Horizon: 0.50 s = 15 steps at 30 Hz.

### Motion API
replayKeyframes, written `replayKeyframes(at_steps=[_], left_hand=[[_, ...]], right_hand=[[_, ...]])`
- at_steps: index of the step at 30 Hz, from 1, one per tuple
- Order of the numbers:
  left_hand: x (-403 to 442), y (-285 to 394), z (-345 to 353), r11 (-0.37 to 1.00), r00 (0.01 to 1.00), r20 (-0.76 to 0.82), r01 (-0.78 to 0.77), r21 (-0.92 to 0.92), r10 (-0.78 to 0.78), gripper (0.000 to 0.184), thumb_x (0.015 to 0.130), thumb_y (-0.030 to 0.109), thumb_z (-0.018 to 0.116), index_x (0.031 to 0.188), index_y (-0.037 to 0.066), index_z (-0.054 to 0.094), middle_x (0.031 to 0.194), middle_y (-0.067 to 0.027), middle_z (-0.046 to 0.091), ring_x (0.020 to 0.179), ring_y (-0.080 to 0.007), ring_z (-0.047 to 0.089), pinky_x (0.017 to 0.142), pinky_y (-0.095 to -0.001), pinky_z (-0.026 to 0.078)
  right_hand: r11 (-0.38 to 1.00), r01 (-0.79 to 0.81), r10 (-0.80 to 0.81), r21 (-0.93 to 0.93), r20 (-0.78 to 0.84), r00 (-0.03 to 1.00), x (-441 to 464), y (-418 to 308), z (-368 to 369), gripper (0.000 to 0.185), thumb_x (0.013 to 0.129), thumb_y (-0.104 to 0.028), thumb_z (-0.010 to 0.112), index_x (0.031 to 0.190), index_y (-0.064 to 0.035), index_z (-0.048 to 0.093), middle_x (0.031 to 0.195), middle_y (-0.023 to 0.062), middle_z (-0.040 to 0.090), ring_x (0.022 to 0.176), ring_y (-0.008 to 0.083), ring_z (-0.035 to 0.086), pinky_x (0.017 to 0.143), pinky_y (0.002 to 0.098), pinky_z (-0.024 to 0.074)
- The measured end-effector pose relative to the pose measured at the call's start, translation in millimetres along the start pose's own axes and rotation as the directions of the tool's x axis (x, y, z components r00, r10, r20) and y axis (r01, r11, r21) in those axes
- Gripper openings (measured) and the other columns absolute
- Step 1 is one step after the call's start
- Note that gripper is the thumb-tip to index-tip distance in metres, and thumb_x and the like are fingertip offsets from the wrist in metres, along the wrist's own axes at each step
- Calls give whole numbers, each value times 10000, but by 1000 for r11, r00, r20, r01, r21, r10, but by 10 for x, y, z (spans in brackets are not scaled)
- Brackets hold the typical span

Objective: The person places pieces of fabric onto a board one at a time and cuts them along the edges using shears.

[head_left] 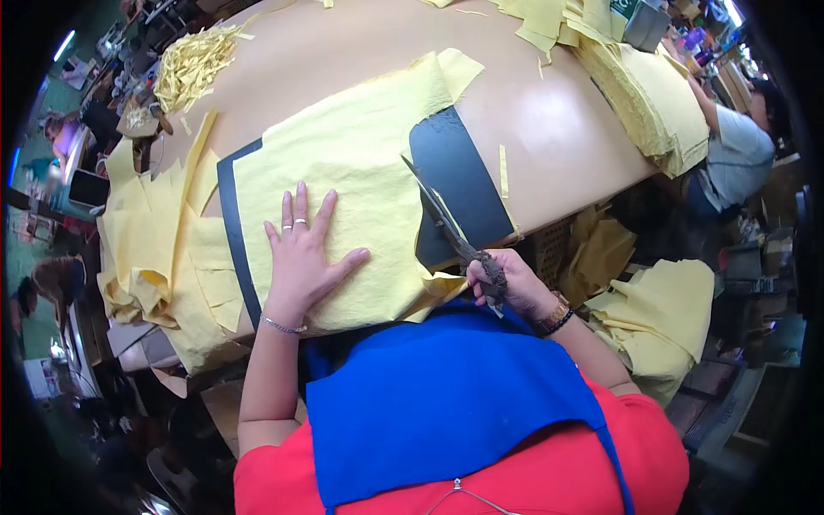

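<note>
Beige table, diagonal scissors above, tips forward and left.

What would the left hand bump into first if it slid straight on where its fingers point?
Nothing upright, it seems: the left hand would first cross more of the cloth under it, then probably reach the bare table beyond.

A wide beige table stands in the middle; at the left, greenish floor and a bright tube light are visible.
</note>
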State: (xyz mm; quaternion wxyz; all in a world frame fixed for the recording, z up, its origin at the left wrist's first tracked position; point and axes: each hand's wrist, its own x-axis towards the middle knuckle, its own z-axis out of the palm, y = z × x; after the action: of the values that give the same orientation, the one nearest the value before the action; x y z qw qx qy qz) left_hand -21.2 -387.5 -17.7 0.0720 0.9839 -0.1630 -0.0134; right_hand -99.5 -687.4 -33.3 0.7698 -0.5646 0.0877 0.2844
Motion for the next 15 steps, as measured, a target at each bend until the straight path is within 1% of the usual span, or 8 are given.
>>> replayKeyframes(at_steps=[3,4,7,10,13,15], left_hand=[[16,-7,-8,1000,1000,26,-2,19,1,911,739,687,581,1462,208,302,1540,-192,124,1423,-385,89,1042,-691,97],[-5,11,-6,1000,999,34,1,25,-2,919,733,688,587,1463,209,300,1540,-192,122,1423,-384,90,1044,-690,95],[-46,23,35,1000,1000,20,-5,24,5,932,725,688,595,1464,202,301,1540,-193,129,1422,-385,96,1045,-688,96],[-51,29,43,1000,1000,14,-1,-3,1,942,719,733,565,1455,199,319,1533,-212,133,1421,-393,88,1029,-708,88],[-57,31,24,1000,1000,26,7,-11,-7,944,718,730,568,1456,199,318,1535,-208,128,1422,-387,86,1030,-706,86],[-67,43,12,1000,1000,20,9,1,-9,931,724,689,594,1459,190,314,1535,-199,144,1420,-391,101,1036,-696,97]], right_hand=[[993,-21,20,118,14,1000,47,38,2,285,901,-325,630,836,-49,610,740,2,596,629,78,579,574,238,519],[995,-3,3,102,-3,1000,62,33,19,304,900,-338,631,810,-49,605,734,0,597,622,78,575,577,238,516],[998,-7,7,58,8,1000,91,13,25,291,901,-333,630,807,-58,611,730,-4,599,623,72,572,580,233,510],[998,1,-1,55,-14,1000,80,43,21,260,896,-315,637,827,-65,619,743,-2,604,635,63,572,581,225,504],[1000,2,-3,18,6,1000,29,25,-1,252,897,-305,635,832,-62,619,741,0,603,640,60,572,582,222,503],[1000,3,-3,6,3,1000,0,13,-6,253,898,-301,633,826,-59,616,729,1,599,639,59,570,578,218,498]])
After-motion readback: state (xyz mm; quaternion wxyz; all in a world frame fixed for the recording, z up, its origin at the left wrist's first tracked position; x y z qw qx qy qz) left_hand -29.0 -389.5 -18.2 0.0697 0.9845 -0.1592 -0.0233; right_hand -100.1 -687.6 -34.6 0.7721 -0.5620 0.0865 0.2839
